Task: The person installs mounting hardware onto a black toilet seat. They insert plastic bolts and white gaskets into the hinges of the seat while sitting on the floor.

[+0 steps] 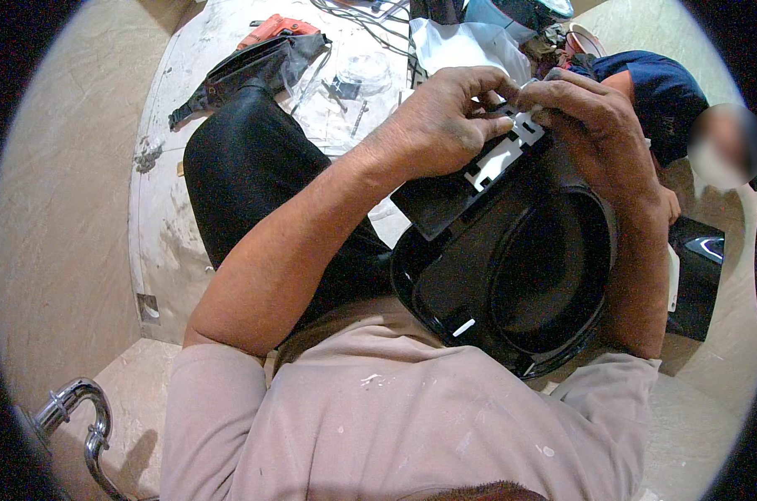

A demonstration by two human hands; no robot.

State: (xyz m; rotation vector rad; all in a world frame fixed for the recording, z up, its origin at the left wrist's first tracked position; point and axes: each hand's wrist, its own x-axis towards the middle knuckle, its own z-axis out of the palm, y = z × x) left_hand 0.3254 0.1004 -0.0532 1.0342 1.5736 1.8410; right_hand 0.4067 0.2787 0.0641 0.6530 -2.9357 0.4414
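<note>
On my lap rests a glossy black, bowl-like fixture with a deep rounded hollow. A flat black part runs along its far edge and carries a pale metal bracket with cut-outs. Over the far end of this bracket, my left hand is closed, thumb and fingers pinched together. Facing it, my right hand is closed too, its bent fingertips meeting the left ones. Something small and whitish shows between the fingertips, too small to name. My right forearm passes along the fixture's right side.
A black bag lies on the stained white board at far left, near cables. A white plastic bag is beyond my hands. Close on the right are a person in dark blue and a glossy black panel. Chrome pipe, lower left.
</note>
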